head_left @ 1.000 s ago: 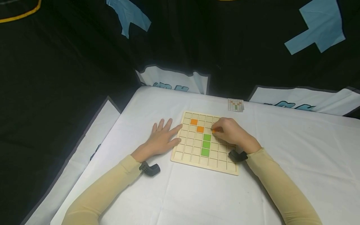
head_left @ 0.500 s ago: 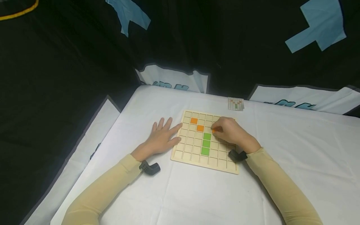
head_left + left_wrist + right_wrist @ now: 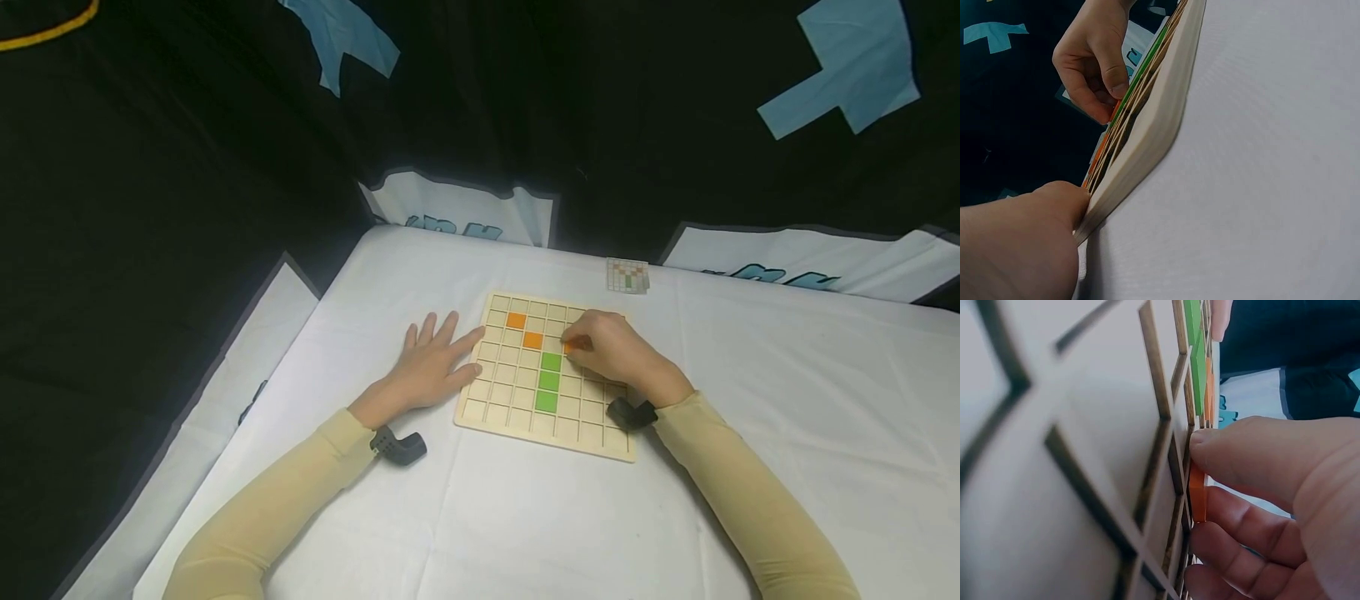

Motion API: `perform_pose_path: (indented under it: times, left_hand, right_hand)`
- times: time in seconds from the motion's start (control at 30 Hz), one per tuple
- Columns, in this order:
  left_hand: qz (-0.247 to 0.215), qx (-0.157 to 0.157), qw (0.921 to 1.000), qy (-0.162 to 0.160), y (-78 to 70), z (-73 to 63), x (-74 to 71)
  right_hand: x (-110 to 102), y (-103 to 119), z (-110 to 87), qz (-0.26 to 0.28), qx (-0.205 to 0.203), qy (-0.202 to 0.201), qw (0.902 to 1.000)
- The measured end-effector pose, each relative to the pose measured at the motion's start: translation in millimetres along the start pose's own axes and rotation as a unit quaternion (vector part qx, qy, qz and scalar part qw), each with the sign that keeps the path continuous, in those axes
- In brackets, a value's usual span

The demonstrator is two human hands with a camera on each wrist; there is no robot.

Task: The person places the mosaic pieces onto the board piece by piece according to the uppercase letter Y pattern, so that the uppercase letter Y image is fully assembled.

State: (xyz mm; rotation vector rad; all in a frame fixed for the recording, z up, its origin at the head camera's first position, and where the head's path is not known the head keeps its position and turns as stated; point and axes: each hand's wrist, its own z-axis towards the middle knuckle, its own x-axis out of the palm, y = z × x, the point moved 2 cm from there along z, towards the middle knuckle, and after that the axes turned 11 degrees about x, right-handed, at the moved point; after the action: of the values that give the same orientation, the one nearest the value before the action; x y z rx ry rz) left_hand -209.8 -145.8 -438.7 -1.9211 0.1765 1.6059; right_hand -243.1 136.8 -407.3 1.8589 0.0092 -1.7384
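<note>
A square wooden grid board (image 3: pixel 567 431) lies on the white tablecloth, seen in all three views. Three green tiles (image 3: pixel 549 381) form a column in its cells, and two orange tiles (image 3: pixel 516 320) sit diagonally above them. Between thumb and fingertips, my right hand (image 3: pixel 617 345) pinches another orange tile (image 3: pixel 1198 490), low at a cell right of the top green one. That hand hides some cells on the board's right side. My left hand (image 3: pixel 422 372) is spread flat at the board's left edge, index finger and thumb touching it.
Behind the board, near the table's far edge, lies a small stack of cards (image 3: pixel 627 276) printed with a coloured grid. White tablecloth (image 3: pixel 795 383) stretches to both sides. A black curtain (image 3: pixel 480 108) with blue shapes hangs beyond the table.
</note>
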Motion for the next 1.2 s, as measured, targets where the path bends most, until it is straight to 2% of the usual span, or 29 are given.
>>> perform_pose_path:
  times: [0.9, 1.2]
  left_hand:
    - [0.003, 0.001, 1.0, -0.004, 2.1, 0.6, 1.8]
    - [0.005, 0.001, 1.0, -0.004, 1.9, 0.7, 2.0]
  right_hand:
    - [0.0, 0.4, 0.0, -0.003, 0.016, 0.009, 0.9998]
    - [-0.5, -1.2, -0.2, 0.003, 0.002, 0.003, 1.0]
